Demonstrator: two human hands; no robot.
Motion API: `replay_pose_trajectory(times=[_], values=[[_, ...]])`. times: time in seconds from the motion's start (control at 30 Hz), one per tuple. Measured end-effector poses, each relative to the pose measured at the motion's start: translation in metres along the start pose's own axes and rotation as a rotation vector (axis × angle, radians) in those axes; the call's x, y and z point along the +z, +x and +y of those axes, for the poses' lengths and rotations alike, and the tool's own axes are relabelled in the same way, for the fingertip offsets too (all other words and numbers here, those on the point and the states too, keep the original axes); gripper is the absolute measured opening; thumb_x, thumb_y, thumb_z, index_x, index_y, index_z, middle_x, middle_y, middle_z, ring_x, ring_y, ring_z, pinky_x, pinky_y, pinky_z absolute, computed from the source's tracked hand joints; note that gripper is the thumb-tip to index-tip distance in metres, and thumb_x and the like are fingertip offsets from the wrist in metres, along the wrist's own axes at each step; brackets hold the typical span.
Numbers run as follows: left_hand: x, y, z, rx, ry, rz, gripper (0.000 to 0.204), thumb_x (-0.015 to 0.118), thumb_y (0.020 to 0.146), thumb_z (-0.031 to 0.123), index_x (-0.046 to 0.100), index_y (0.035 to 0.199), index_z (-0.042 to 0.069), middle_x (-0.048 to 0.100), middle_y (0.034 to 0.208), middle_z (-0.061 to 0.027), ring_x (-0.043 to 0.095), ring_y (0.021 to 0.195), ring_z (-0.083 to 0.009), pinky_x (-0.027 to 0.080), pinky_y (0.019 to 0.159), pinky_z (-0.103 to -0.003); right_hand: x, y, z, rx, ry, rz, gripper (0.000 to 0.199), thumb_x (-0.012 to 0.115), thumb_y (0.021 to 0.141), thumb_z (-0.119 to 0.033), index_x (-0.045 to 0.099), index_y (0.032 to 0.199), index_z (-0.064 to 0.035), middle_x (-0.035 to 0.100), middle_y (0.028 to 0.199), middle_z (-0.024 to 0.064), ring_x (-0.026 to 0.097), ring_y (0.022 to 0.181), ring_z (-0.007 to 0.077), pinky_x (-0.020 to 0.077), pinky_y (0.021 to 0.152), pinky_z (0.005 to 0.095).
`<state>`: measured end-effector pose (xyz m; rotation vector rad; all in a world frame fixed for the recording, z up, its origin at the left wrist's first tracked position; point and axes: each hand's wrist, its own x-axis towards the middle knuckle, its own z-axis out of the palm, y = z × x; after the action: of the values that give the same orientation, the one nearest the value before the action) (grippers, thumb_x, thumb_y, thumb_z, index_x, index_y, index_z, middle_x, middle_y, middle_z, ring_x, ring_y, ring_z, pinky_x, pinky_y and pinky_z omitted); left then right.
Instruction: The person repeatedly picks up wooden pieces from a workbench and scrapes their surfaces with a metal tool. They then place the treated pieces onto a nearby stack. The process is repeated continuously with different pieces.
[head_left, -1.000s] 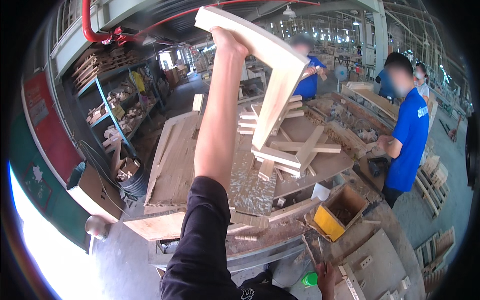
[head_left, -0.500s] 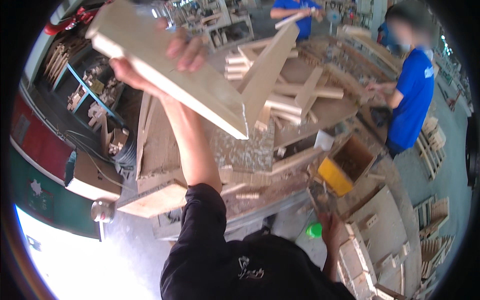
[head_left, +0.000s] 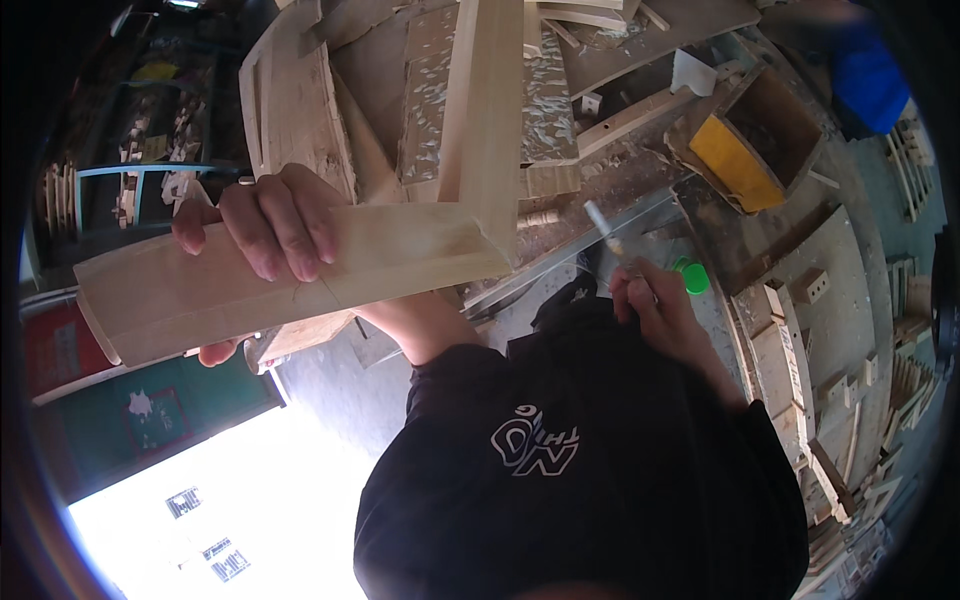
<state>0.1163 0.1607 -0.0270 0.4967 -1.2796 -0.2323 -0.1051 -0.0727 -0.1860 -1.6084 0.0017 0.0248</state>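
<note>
My left hand (head_left: 275, 225) is closed around a wide pale wooden board (head_left: 400, 240), fingers over its upper face and thumb side partly hidden. At its right end the board meets a second wooden piece (head_left: 485, 110) in a mitred corner, so the two make an angled frame part. Lower right of that corner, my right hand (head_left: 655, 305) pinches a slim brush (head_left: 606, 228) with a whitish tip pointing up and left. The brush is apart from the wood. Close beside the right hand is a green round lid or container (head_left: 691, 275).
A yellow-sided wooden box (head_left: 738, 162) stands on the bench at right. Beyond the boards lies a glue-spotted panel (head_left: 545, 105) with wooden strips. Drilled blocks (head_left: 815, 285) lie on a board at far right. A shelf (head_left: 150, 170) of wood pieces is at left.
The joined boards have come down and turned in my left hand, with the corner now nearer my body. My right hand has risen, showing the brush. The view has tilted down.
</note>
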Motion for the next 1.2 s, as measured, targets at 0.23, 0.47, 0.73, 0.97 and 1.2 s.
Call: replay_pose_trajectory(times=[0.23, 0.47, 0.73, 0.97, 1.2], values=[[-0.001, 0.003, 0.010, 0.028, -0.081, 0.095, 0.078, 0.074, 0.066, 0.061, 0.051, 0.114, 0.005, 0.052, 0.072, -0.0049, 0.055, 0.057, -0.0167, 0.048, 0.054, -0.029, -0.017, 0.061, -0.017, -0.320, -0.203, -0.177, 0.028, 0.048, 0.097, -0.023, 0.055, 0.085, 0.0020, 0.046, 0.058, 0.0134, 0.047, 0.051, 0.0254, 0.0387, 0.054, 0.0365], [-0.010, 0.009, 0.018, 0.052, -0.293, 0.139, 0.075, 0.077, 0.067, 0.056, 0.051, 0.113, 0.003, 0.054, 0.073, -0.0054, 0.057, 0.057, -0.0164, 0.048, 0.051, -0.027, -0.022, 0.099, -0.052, -0.476, -0.309, -0.231, 0.038, 0.050, 0.096, -0.024, 0.047, 0.067, 0.0005, 0.041, 0.060, 0.0101, 0.042, 0.059, 0.0241, 0.0353, 0.056, 0.0351], [-0.028, 0.017, 0.024, 0.022, -0.413, 0.011, 0.082, 0.078, 0.066, 0.060, 0.050, 0.118, 0.002, 0.055, 0.075, -0.0047, 0.059, 0.061, -0.0160, 0.050, 0.053, -0.028, -0.015, 0.109, -0.073, -0.708, -0.562, -0.148, 0.039, 0.058, 0.092, -0.034, 0.068, 0.070, -0.0038, 0.047, 0.052, 0.0108, 0.049, 0.054, 0.0262, 0.0405, 0.054, 0.0383], [-0.039, 0.015, 0.025, 0.032, -0.417, 0.030, 0.085, 0.073, 0.068, 0.062, 0.049, 0.122, 0.002, 0.054, 0.077, -0.0032, 0.059, 0.062, -0.0150, 0.049, 0.054, -0.027, -0.016, 0.110, -0.080, -0.757, -0.609, -0.208, 0.040, 0.057, 0.093, -0.032, 0.066, 0.065, -0.0052, 0.047, 0.050, 0.0073, 0.050, 0.057, 0.0231, 0.0411, 0.065, 0.0366], [-0.047, 0.021, 0.025, -0.009, -0.371, 0.025, 0.087, 0.074, 0.065, 0.062, 0.049, 0.121, 0.000, 0.055, 0.077, -0.0032, 0.060, 0.064, -0.0152, 0.050, 0.057, -0.027, -0.015, 0.113, -0.075, -0.757, -0.675, -0.263, 0.037, 0.058, 0.093, -0.032, 0.067, 0.068, -0.0054, 0.049, 0.053, 0.0056, 0.049, 0.061, 0.0204, 0.0374, 0.075, 0.0349]])
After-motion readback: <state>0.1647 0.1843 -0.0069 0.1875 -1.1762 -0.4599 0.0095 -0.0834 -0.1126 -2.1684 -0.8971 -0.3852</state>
